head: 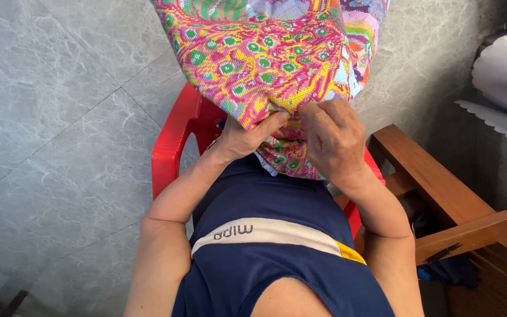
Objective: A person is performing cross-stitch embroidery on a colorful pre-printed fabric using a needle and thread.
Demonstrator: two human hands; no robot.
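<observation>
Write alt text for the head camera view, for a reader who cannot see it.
Seen from above, a seated person's left hand and right hand pinch a bright, multicoloured embroidered cloth bunched over their lap. They wear a navy shirt and sit on a red plastic chair on a grey tiled floor, a wooden bench at their right.

I count one embroidered cloth, one red plastic chair, one wooden chair, and my two hands, left hand and right hand.
</observation>
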